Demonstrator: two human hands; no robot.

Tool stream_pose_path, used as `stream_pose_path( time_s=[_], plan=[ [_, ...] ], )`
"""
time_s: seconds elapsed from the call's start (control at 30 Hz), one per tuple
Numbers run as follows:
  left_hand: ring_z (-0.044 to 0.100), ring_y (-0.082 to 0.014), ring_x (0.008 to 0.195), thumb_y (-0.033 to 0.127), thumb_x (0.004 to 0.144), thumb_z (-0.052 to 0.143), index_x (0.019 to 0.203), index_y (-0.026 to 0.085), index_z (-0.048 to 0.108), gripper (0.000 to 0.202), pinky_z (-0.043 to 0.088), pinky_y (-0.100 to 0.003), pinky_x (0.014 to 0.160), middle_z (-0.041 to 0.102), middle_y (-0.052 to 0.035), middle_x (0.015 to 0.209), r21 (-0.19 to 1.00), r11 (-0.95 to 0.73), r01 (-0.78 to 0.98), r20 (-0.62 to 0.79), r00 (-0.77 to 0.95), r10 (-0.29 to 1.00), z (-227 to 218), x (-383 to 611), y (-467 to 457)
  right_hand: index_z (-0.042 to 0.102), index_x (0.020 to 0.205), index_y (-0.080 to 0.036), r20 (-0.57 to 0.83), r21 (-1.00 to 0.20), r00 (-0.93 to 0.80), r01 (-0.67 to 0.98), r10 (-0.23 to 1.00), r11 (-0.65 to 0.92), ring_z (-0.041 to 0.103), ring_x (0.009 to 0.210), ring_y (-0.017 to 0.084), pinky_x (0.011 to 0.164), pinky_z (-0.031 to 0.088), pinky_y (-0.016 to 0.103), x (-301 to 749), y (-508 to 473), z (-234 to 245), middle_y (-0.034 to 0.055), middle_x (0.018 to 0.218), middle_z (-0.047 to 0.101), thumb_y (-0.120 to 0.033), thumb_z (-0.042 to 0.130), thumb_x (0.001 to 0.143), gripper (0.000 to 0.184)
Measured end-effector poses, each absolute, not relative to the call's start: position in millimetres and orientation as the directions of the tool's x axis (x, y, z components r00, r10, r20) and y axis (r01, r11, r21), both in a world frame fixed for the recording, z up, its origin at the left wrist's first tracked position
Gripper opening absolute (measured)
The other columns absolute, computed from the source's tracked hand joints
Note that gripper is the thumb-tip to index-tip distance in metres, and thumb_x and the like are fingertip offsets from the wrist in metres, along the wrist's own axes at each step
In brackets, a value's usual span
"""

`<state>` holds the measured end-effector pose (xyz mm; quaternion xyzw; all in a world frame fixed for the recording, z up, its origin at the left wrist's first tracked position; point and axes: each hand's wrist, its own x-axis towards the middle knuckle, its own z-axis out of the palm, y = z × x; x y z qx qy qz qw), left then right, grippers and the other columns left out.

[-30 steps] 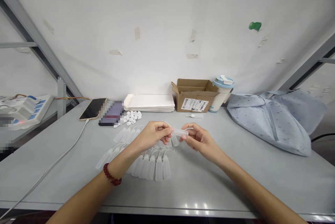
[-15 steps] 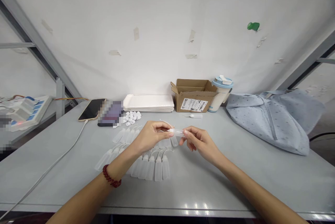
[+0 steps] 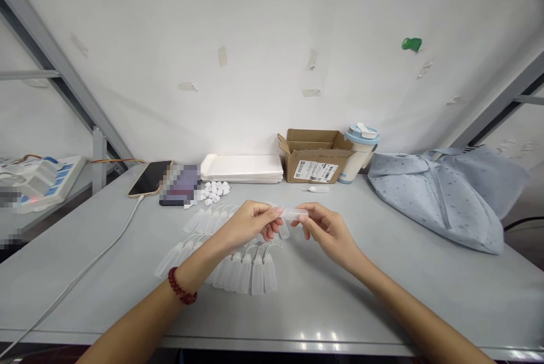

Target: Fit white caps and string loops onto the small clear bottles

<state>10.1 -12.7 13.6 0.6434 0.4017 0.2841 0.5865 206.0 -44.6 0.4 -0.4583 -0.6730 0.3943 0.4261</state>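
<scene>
Over the middle of the grey table (image 3: pixel 382 296), both my hands pinch one small translucent squeeze bottle (image 3: pixel 293 214) held level. My left hand (image 3: pixel 249 223), with a red bead bracelet on its wrist, grips the bottle's left end with closed fingers. My right hand (image 3: pixel 327 231) pinches the right end. Below them a row of similar bottles (image 3: pixel 250 267) with attached caps lies flat on the table, and more bottles (image 3: pixel 204 219) lie further back on the left. A heap of small white caps (image 3: pixel 215 189) sits behind those.
At the back stand a stack of white sheets (image 3: pixel 242 166), an open cardboard box (image 3: pixel 314 155) and a blue-lidded cup (image 3: pixel 359 151). A phone (image 3: pixel 149 178) with a cable lies at back left, blue cloth (image 3: pixel 442 194) at right. One loose bottle (image 3: pixel 317 189) lies before the box.
My hands have shifted only slightly; the bottle between them has moved a little to the right and my right fingers have re-gripped its end.
</scene>
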Motion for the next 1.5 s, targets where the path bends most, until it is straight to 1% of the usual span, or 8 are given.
stream_pose_path(
  time_s=[0.3,0.53,0.63,0.83,1.03,1.17,1.33,1.5],
  plan=[
    [0.053,-0.0126,0.06,0.039,0.081,0.054,0.069,0.014,0.065,0.03,0.043,-0.022,0.057,0.06,-0.002,0.064,0.928,-0.224,0.297,0.039,0.521,0.853,21,10,-17,0.06,0.085,-0.016,0.262,-0.856,-0.201,0.403,0.944,0.323,0.045,0.05,0.01,0.046,0.035,0.022,209,-45,2,0.0005,0.062,0.056,-0.041,0.046,0.087,0.028],
    [0.05,-0.0128,0.062,0.03,0.086,0.049,0.068,0.016,0.063,0.027,0.039,-0.024,0.063,0.058,-0.0014,0.066,0.678,-0.611,0.409,0.356,0.544,0.76,16,13,-22,0.057,0.074,-0.016,0.161,-0.909,-0.191,0.353,0.968,0.221,0.04,0.047,0.009,0.046,0.033,0.023,210,-45,7,-0.0015,0.058,0.049,-0.044,0.048,0.085,0.032],
    [0.054,-0.0135,0.068,0.031,0.085,0.051,0.073,0.016,0.064,0.023,0.041,-0.022,0.063,0.062,-0.0022,0.072,0.711,-0.579,0.399,0.345,0.52,0.781,16,14,-23,0.057,0.076,-0.016,0.135,-0.937,-0.18,0.296,0.974,0.185,0.04,0.047,0.009,0.047,0.034,0.023,210,-46,7,-0.0019,0.058,0.049,-0.044,0.049,0.085,0.03],
    [0.057,-0.0126,0.062,0.046,0.088,0.042,0.074,0.014,0.064,0.041,0.046,-0.022,0.059,0.065,-0.0045,0.074,0.913,-0.265,0.309,0.061,0.539,0.84,16,15,-22,0.059,0.087,-0.016,0.187,-0.945,-0.159,0.242,0.969,0.222,0.042,0.047,0.009,0.046,0.036,0.023,207,-45,6,-0.0004,0.063,0.055,-0.043,0.052,0.083,0.028],
    [0.056,-0.0116,0.058,0.048,0.087,0.043,0.073,0.013,0.06,0.041,0.046,-0.022,0.058,0.061,-0.0023,0.066,0.958,-0.165,0.236,0.014,0.533,0.846,15,14,-21,0.063,0.097,-0.019,0.364,-0.808,-0.189,0.422,0.912,0.41,0.045,0.055,0.013,0.051,0.038,0.026,209,-46,3,0.0013,0.065,0.056,-0.04,0.054,0.083,0.027],
    [0.054,-0.0107,0.056,0.046,0.087,0.044,0.068,0.013,0.061,0.042,0.045,-0.021,0.056,0.059,-0.0016,0.062,0.956,-0.175,0.234,0.02,0.544,0.839,17,16,-22,0.064,0.097,-0.019,0.411,-0.747,-0.218,0.476,0.885,0.464,0.045,0.057,0.014,0.054,0.039,0.027,209,-48,2,0.0038,0.07,0.059,-0.038,0.049,0.086,0.027],
    [0.055,-0.0114,0.056,0.042,0.087,0.046,0.06,0.013,0.059,0.041,0.044,-0.022,0.056,0.059,-0.0016,0.06,0.939,-0.24,0.246,0.079,0.523,0.848,20,18,-27,0.065,0.09,-0.018,0.341,-0.791,-0.225,0.456,0.913,0.408,0.044,0.056,0.013,0.052,0.036,0.026,209,-50,4,0.0029,0.067,0.058,-0.042,0.045,0.087,0.031],
    [0.052,-0.0113,0.06,0.031,0.089,0.044,0.062,0.015,0.057,0.034,0.038,-0.021,0.056,0.055,-0.0002,0.062,0.8,-0.482,0.358,0.227,0.564,0.794,21,17,-29,0.061,0.076,-0.017,0.23,-0.878,-0.195,0.38,0.953,0.29,0.037,0.052,0.011,0.048,0.029,0.024,209,-49,5,-0.0005,0.062,0.049,-0.047,0.046,0.085,0.034]
  ],
)
